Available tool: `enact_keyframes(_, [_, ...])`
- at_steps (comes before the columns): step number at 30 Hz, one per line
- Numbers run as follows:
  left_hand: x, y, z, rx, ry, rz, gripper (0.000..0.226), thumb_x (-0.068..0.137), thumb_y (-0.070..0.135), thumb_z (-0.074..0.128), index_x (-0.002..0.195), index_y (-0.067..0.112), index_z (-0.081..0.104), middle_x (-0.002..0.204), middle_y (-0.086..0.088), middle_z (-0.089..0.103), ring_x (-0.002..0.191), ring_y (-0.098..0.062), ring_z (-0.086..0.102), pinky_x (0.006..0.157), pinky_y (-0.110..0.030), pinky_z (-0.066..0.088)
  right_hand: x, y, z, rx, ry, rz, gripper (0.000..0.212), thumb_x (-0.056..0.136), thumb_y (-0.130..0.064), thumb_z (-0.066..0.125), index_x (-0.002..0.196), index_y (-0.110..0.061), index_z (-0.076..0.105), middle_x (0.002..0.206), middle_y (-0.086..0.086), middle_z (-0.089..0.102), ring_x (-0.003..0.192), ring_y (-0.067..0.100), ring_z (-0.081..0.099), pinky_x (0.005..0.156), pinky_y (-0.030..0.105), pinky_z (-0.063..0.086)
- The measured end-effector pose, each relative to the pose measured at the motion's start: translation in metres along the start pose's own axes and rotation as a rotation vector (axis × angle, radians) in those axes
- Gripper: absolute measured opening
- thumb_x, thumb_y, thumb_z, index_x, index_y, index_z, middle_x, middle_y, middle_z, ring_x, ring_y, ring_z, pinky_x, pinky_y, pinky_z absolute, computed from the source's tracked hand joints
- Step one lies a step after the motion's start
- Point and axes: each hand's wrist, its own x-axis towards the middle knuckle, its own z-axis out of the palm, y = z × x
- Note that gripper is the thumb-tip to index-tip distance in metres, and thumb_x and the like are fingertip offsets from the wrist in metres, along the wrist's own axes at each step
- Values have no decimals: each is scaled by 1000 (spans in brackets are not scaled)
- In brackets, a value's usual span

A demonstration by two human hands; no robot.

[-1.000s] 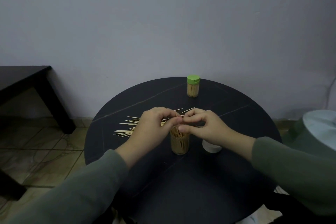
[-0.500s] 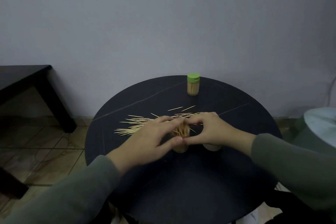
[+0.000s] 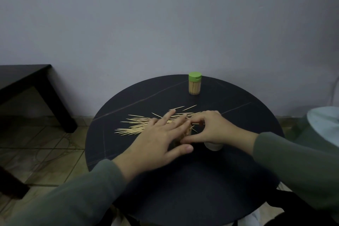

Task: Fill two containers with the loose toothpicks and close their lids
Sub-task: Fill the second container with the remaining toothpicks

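Loose toothpicks (image 3: 135, 128) lie scattered on the left half of the round black table (image 3: 238, 115). An open container (image 3: 189, 131) packed with toothpicks stands mid-table, mostly hidden between my hands. My right hand (image 3: 214, 128) curls its thumb and forefinger round the container's top. My left hand (image 3: 161, 137) stretches flat and blurred over the container's left side, fingers spread towards the loose toothpicks, holding nothing. A white lid (image 3: 213, 146) peeks out beneath my right hand. A filled container with a shut green lid (image 3: 195, 83) stands at the table's far edge.
A dark side table (image 3: 27, 79) stands on the tiled floor to the left. A pale grey rounded object (image 3: 326, 124) sits at the right edge of view. A plain wall rises behind the table.
Both hands dropped from pinching toothpicks above the container. My left hand opened and slid forward over it; my right hand settled round its top.
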Motion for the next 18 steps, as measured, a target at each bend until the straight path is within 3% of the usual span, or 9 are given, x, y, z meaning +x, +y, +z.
enact_keyframes(4, [7, 5, -2, -80, 30, 1, 75, 89, 71, 13, 153, 33, 3, 158, 18, 11, 147, -7, -11, 117, -48, 17, 3, 0, 0, -22, 4, 16, 48, 72, -58, 70, 117, -42, 62, 107, -20, 67, 109, 2, 56, 108, 45, 32])
enact_keyframes(6, [10, 4, -3, -39, 142, 72, 71, 93, 67, 18, 153, 29, 14, 157, 15, 23, 149, -12, -1, 113, -45, 23, 3, 1, -1, -12, 1, 41, 48, 74, -51, 73, 118, -39, 61, 108, -16, 67, 111, 5, 56, 109, 43, 33])
enact_keyframes(9, [12, 1, 2, 91, 236, 185, 63, 97, 61, 22, 143, 23, 44, 149, 10, 41, 146, -22, 20, 103, -43, 32, 4, 3, 2, -35, 20, 18, 28, 73, -53, 73, 96, -39, 65, 94, -14, 68, 99, 4, 58, 106, 42, 34])
enact_keyframes(11, [12, -4, 2, 148, 229, 151, 64, 98, 60, 19, 136, 22, 53, 144, 9, 48, 144, -24, 26, 100, -48, 37, 3, 4, 2, -36, 23, 5, 36, 69, -60, 69, 98, -38, 69, 94, -14, 69, 99, 4, 58, 106, 43, 34])
enact_keyframes(15, [8, -20, 2, 63, 195, 75, 64, 96, 64, 14, 137, 31, 51, 151, 9, 36, 147, -21, 15, 105, -43, 30, 3, 2, 1, -41, 19, -22, 60, 63, -76, 61, 115, -47, 64, 103, -20, 67, 105, 0, 55, 106, 42, 31])
enact_keyframes(18, [4, -25, 1, -140, 174, 12, 67, 92, 69, 13, 143, 35, 40, 154, 17, 26, 148, -10, 6, 107, -35, 21, 3, -2, -6, -208, -43, -27, 65, 68, -73, 64, 126, -43, 58, 117, -23, 61, 111, 2, 48, 104, 37, 26])
